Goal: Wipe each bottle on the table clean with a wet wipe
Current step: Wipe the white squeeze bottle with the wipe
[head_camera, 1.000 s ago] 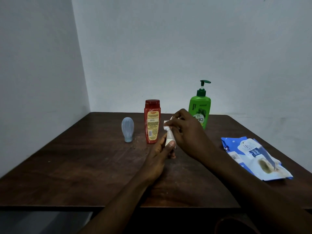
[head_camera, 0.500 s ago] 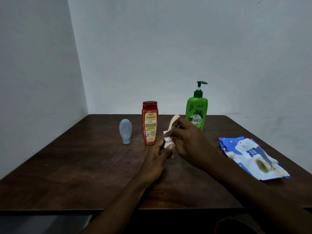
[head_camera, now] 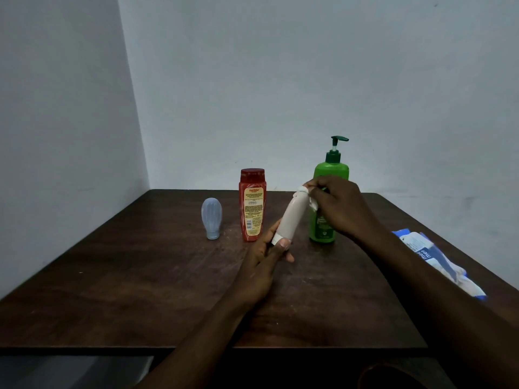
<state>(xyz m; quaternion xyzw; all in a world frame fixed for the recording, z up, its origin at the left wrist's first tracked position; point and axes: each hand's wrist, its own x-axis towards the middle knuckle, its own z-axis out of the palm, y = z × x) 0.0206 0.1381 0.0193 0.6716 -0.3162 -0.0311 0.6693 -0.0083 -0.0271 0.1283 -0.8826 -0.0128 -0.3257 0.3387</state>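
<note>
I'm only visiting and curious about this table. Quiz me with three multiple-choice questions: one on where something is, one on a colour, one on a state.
1. Where does the wipes pack lie?
A) near the right edge of the table
B) on the floor
C) against the back wall

2. What colour is the pump bottle?
A) red
B) green
C) yellow

3. How is the pale tube placed?
A) lying flat
B) standing alone
C) held tilted

Answers:
1 A, it lies flat beyond the right forearm.
2 B, its body is bright green with a darker pump.
3 C, the left hand grips its lower end and the right hand holds a wipe at its top.
</note>
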